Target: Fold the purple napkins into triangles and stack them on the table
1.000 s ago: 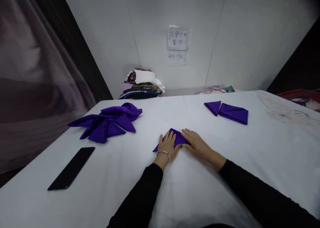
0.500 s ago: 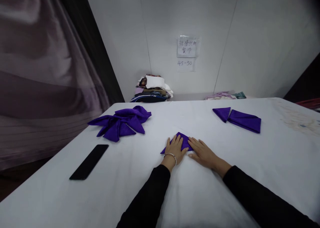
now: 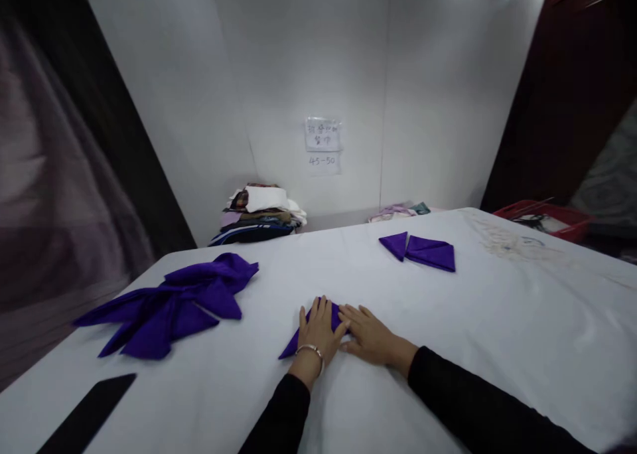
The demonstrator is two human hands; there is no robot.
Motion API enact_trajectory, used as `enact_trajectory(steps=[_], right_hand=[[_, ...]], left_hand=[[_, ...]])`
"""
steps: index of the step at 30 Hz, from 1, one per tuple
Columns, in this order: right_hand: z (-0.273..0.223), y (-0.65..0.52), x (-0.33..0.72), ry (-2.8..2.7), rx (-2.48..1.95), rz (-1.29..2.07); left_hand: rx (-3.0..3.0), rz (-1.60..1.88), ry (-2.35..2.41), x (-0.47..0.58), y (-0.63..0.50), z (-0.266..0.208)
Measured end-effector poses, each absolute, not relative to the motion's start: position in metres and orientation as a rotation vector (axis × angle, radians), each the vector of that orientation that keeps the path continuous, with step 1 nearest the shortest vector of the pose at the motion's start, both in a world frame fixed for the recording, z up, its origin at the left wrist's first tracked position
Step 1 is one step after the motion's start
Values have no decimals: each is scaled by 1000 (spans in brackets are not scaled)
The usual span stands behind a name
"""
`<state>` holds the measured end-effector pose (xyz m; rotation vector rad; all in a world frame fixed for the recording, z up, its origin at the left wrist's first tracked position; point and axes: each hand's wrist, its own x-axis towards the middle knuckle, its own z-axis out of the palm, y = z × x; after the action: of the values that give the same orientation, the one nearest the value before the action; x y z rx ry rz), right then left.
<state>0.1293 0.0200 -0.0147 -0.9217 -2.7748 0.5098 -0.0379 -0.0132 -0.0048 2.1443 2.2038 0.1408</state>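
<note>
Under my hands on the white tablecloth lies a purple cloth napkin (image 3: 292,345) folded into a small triangle. My left hand (image 3: 319,336) presses flat on it, fingers stretched forward and slightly apart, a bracelet around the wrist. Lying at the napkin's right edge, my right hand (image 3: 369,336) is also flat, with its fingertips touching the cloth and its thumb apart. Much of the napkin is hidden beneath the hands. To the left spreads a loose heap of purple napkins (image 3: 182,308). Farther back on the right are a small folded purple triangle (image 3: 395,245) and a folded purple strip (image 3: 430,253).
A black flat rectangular object (image 3: 89,414) rests at the near left. Behind the table's far edge sit a pile of folded clothes (image 3: 263,215) and more cloth (image 3: 395,212). A red basket (image 3: 567,222) stands at the far right. Handwritten paper signs (image 3: 323,145) hang on the wall.
The camera view has turned to the right and tilted up, so everything sits farther left and lower. Both hands stay flat on the folded napkin, the right one now slightly farther over its edge.
</note>
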Motion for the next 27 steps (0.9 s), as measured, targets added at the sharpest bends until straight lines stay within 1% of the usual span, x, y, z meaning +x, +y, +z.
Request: enact_trajectory(steps=[6, 20, 27], right_hand=[[-14, 22, 127, -2760, -927, 598], [-13, 23, 130, -2754, -887, 616], [-18, 22, 132, -2791, -902, 536]], left_hand=[[2259, 48, 2096, -33, 2, -13], [2001, 69, 2260, -71, 2, -26], [1882, 94, 2388, -93, -22, -22]])
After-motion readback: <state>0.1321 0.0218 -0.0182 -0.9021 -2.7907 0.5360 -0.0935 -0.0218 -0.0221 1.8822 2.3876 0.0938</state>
